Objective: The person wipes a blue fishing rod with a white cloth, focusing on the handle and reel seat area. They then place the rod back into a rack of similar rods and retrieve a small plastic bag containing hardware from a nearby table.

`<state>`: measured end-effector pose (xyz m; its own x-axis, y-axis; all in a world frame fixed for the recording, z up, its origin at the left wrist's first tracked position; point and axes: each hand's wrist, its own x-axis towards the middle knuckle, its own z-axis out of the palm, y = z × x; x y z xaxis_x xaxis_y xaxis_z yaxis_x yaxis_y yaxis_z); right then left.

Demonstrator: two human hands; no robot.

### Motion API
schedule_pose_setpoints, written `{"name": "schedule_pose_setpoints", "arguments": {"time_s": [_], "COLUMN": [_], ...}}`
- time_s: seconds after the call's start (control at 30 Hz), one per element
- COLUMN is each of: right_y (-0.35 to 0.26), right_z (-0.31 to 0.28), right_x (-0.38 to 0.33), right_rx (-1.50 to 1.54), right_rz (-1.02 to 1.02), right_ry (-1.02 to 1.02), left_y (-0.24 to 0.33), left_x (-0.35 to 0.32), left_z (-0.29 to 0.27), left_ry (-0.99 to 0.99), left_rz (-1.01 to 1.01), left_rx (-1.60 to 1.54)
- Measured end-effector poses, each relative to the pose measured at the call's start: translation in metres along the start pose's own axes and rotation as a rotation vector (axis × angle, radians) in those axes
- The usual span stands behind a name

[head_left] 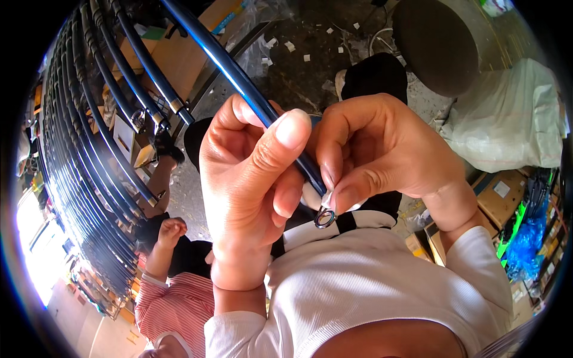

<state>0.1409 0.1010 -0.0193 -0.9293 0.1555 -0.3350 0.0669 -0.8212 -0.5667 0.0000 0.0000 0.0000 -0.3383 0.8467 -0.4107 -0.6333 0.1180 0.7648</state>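
A glossy dark blue fishing rod section point(230, 67) slants from the top of the view down toward my chest. My left hand point(242, 170) is closed round it near its lower end, the thumb lying along the shaft. At that end sits a small metal ring guide point(325, 227) with a whitish, translucent bit of material point(326, 200) at its foot. My right hand point(388, 146) is closed in a pinch there, thumb and forefinger on the whitish bit. The fingertips partly hide how it joins the rod.
Many similar rod sections point(113, 173) hang in a row on the left. A person in a red striped shirt point(176, 304) sits beyond them. At right are a dark round stool top point(436, 45), a pale woven sack point(507, 119) and cardboard boxes point(501, 194). Paper scraps litter the floor.
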Motion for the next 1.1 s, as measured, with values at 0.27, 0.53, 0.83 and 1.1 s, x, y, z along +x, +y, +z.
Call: {"name": "schedule_pose_setpoints", "arguments": {"time_s": [0.27,0.53,0.83,1.1], "right_y": [0.003,0.02,0.036,0.034], "right_z": [0.002,-0.01,-0.022,-0.038], "right_x": [0.005,0.011,0.02,0.013], "right_rx": [-0.02,0.077,0.083,-0.047], "right_rz": [-0.059,-0.159,-0.294,-0.381], "right_ry": [0.065,-0.076,0.061,0.276], "left_y": [0.0,-0.012,-0.014,-0.044], "left_x": [0.0,0.001,0.01,0.032], "left_z": [0.0,-0.009,-0.023,-0.042], "left_ry": [0.034,-0.04,-0.254,-0.095], "left_rz": [-0.074,-0.059,-0.16,0.121], "left_rx": [-0.118,-0.29,-0.634,0.091]}}
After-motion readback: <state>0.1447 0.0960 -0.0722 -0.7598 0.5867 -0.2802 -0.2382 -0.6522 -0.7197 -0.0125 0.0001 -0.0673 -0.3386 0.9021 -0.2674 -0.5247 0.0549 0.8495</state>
